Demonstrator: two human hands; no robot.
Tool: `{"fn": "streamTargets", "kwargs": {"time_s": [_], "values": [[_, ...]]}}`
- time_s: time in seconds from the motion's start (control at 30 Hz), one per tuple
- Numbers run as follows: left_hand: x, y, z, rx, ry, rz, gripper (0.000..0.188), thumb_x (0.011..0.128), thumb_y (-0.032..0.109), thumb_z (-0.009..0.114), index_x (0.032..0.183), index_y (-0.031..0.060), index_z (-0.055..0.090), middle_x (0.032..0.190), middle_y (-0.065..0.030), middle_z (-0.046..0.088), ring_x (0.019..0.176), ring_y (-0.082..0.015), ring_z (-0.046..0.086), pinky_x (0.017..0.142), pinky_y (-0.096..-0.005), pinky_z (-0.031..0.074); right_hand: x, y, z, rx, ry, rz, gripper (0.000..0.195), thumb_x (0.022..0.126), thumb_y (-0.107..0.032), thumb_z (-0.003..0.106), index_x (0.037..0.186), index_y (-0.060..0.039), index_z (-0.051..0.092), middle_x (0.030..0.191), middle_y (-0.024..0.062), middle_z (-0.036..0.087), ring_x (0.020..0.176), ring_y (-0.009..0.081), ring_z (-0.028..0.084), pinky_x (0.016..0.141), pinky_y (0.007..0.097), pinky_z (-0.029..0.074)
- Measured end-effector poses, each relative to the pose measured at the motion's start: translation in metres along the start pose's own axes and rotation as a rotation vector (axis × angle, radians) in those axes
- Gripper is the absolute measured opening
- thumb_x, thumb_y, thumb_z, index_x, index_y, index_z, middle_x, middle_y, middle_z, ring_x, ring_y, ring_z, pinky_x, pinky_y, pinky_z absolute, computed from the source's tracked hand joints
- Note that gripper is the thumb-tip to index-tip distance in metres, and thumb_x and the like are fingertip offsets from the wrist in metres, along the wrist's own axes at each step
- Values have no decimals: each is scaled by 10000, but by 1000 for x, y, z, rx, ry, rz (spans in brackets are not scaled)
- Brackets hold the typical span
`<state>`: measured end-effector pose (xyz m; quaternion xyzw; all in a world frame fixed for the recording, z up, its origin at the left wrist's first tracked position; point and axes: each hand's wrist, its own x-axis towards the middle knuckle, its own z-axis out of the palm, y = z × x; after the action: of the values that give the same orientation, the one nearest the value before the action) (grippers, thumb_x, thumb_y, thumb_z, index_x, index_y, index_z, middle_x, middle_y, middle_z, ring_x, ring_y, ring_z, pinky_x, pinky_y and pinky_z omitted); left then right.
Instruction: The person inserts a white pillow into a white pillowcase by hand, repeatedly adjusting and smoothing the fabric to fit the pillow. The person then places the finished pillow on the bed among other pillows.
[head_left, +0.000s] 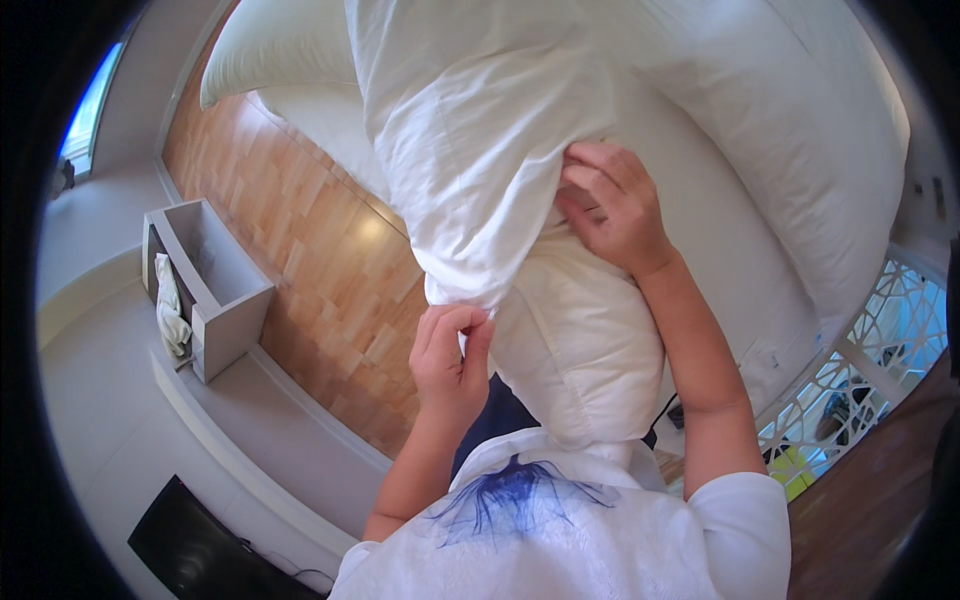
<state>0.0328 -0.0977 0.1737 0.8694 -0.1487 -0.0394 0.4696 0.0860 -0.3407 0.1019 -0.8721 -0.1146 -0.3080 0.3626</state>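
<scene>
A white duvet cover lies in folds before me and tapers to a gathered corner. My left hand pinches that corner between thumb and fingers. Higher up, my right hand is at the cover's right edge, its fingers curled towards the thumb with a gap between them; whether it grips the cloth is hard to tell. Below and between my hands bulges a cream-white quilted duvet, which reaches down to my shirt. Part of it is hidden under the cover and behind my right hand.
A bed with white bedding spreads to the right, with a large white pillow or bolster on it. Another pillow is at upper left. Wooden floor, an open-topped cabinet, a black television and a white lattice screen surround me.
</scene>
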Motion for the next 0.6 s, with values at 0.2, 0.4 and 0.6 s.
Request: {"fn": "streamTargets", "kwargs": {"time_s": [0.2,0.4,0.6], "values": [[-7,4,-7,23,-132,119,122,820,-48,687,890,10,607,852,-100,617,725,-242,557,625,-323,457,-3,-9,1,-119,28,-15,287,713,-53,770,990,-66,699,1045,80,676,950,279,632,812,369,491],[-20,6,-1,-26,-148,34,123,816,-35,687,889,20,605,841,-102,610,709,-242,546,592,-328,436,-3,4,-1,33,-36,-38,266,694,-46,726,954,-93,698,1024,40,665,966,250,633,807,382,488],[-29,18,-1,-18,-270,150,143,790,-47,681,885,16,594,828,-108,602,714,-288,560,627,-365,446,-8,-9,-8,-32,-78,-81,267,706,-83,723,972,-89,697,1030,54,652,962,261,634,830,386,493]]}}
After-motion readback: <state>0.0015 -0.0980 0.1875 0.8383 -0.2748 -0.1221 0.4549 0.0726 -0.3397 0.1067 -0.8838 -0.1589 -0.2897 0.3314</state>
